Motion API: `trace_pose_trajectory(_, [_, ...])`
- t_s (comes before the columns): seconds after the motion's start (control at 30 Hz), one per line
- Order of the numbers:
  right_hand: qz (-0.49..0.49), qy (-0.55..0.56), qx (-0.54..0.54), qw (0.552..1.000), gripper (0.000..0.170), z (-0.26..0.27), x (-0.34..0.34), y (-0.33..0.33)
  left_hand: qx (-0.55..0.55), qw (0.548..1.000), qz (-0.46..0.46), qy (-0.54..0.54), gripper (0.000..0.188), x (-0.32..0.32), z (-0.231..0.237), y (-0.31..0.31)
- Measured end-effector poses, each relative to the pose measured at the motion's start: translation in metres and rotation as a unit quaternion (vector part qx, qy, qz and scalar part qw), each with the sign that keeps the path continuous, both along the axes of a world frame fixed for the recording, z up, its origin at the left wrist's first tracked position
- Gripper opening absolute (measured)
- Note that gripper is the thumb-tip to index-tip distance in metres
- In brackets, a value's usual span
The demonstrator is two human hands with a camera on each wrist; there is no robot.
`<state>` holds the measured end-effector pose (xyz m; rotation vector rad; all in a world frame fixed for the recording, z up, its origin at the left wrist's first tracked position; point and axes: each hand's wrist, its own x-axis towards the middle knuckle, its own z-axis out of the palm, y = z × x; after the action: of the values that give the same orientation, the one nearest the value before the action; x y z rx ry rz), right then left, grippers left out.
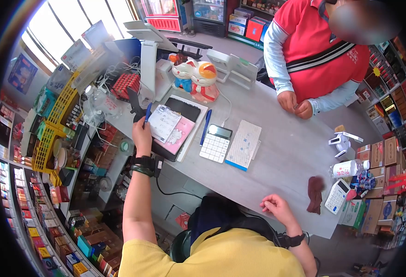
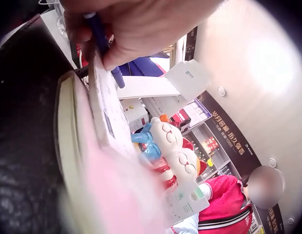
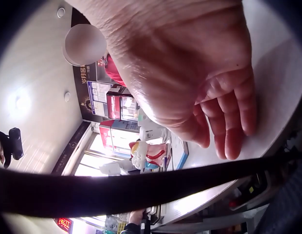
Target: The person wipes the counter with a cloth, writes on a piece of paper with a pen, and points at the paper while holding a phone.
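In the head view my left hand (image 1: 141, 137) is at the left side of a small pad of written paper (image 1: 165, 121), pinching a blue pen (image 1: 148, 111). The left wrist view shows the pen (image 2: 118, 77) between thumb and fingers, with the thumb right at the pad's edge. Under the pad lies a pink notebook (image 1: 182, 134) with a cartoon on it, over a black folder (image 1: 191, 110). My right hand (image 1: 279, 207) holds nothing; it lies by the counter's near edge, its fingers (image 3: 232, 131) relaxed and loosely bent.
A second blue pen (image 1: 206, 124), a white calculator (image 1: 216, 144) and a patterned booklet (image 1: 245, 141) lie on the counter (image 1: 281, 152). Behind them stands a lucky-cat figurine (image 1: 203, 81). A brown cloth (image 1: 314, 194) and another calculator (image 1: 337, 196) are at right. Across stands a person in red (image 1: 318, 55).
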<state>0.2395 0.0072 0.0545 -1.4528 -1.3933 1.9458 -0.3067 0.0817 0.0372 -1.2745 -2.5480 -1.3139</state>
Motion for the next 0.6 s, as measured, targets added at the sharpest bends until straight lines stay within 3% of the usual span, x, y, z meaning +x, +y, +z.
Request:
trace_pose_trajectory(0.13, [0.004, -0.008, -0.005, 1.0, 0.011, 0.001, -0.004, -0.002, 0.021, 0.999, 0.02, 0.015, 0.033, -0.01, -0.007, -0.001])
trace_pose_trajectory(0.2, [-0.007, -0.009, -0.02, 1.0, 0.011, 0.001, -0.005, -0.004, 0.026, 0.964, 0.021, -0.262, 0.034, 0.006, 0.014, -0.01])
trace_pose_trajectory(0.33, [-0.017, -0.003, -0.021, 1.0, 0.011, 0.005, -0.007, -0.004, 0.049, 0.947, -0.035, -0.316, 0.036, 0.013, 0.009, -0.026])
trace_pose_trajectory(0.37, [-0.014, -0.011, -0.021, 1.0, 0.011, 0.005, -0.007, -0.003, -0.004, 0.957, -0.042, -0.288, 0.035, 0.017, 0.012, -0.029])
trace_pose_trajectory(0.4, [-0.01, -0.019, -0.02, 1.0, 0.011, 0.004, -0.007, -0.002, 0.036, 0.96, -0.064, -0.269, 0.034, 0.015, -0.002, -0.029])
trace_pose_trajectory(0.5, [-0.008, -0.023, -0.029, 0.999, 0.011, 0.001, -0.007, 0.001, -0.025, 0.998, -0.037, -0.05, 0.029, 0.031, 0.001, -0.033])
trace_pose_trajectory(0.6, [-0.009, -0.025, -0.03, 0.999, 0.011, 0.004, -0.008, 0.001, 0.04, 0.998, -0.035, 0.032, 0.025, 0.04, 0.003, -0.036])
